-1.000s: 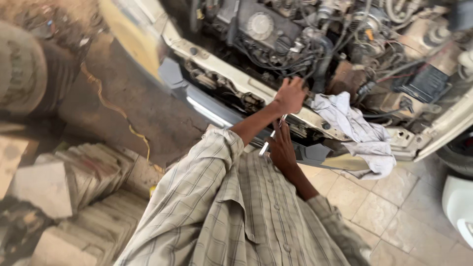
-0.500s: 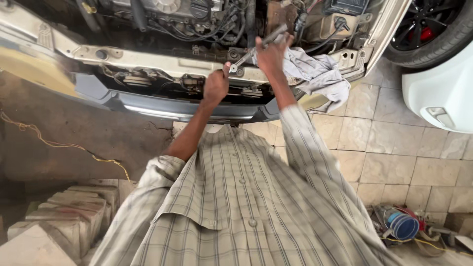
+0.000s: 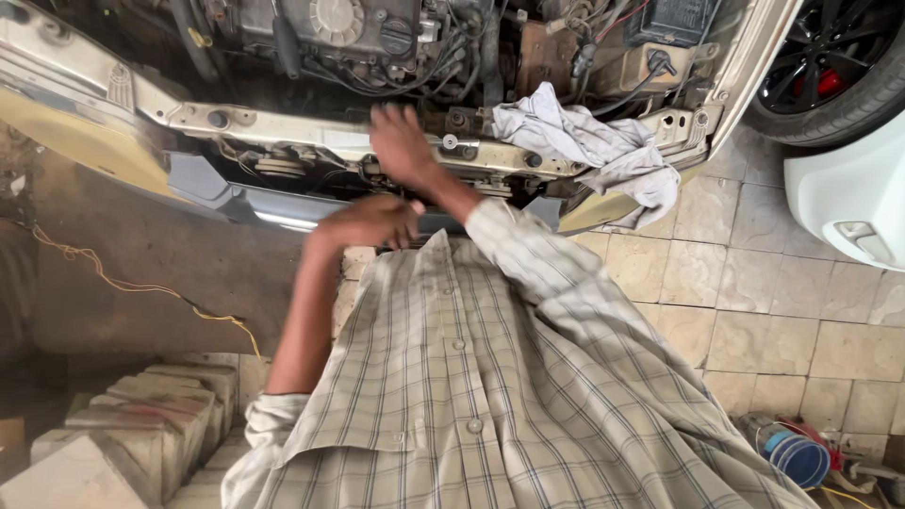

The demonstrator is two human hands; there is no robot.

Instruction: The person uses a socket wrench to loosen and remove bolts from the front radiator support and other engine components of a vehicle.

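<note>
My right hand [image 3: 401, 143] reaches out over the pale front crossmember [image 3: 283, 127] of a car with its bonnet off. The fingers are spread and blurred, and I see no tool in them. My left hand [image 3: 370, 221] is curled into a loose fist lower down, just above my checked shirt [image 3: 490, 377] and in front of the grey bumper bar [image 3: 273, 203]. I cannot make out anything inside the fist. A crumpled grey rag [image 3: 584, 141] lies on the crossmember to the right of my right hand. Behind it is the open engine bay [image 3: 349, 28].
A white car's bumper [image 3: 853, 203] and a black wheel [image 3: 830, 66] stand at the right on a tiled floor [image 3: 754, 311]. Concrete blocks [image 3: 123, 424] are stacked at the lower left. An orange cord [image 3: 123, 283] trails over the dark ground. A blue tub [image 3: 797, 457] sits at the lower right.
The wrench seen in my right hand half a second ago is no longer visible. My right hand has dropped left onto the crossmember, and my left hand has pulled back toward my chest.
</note>
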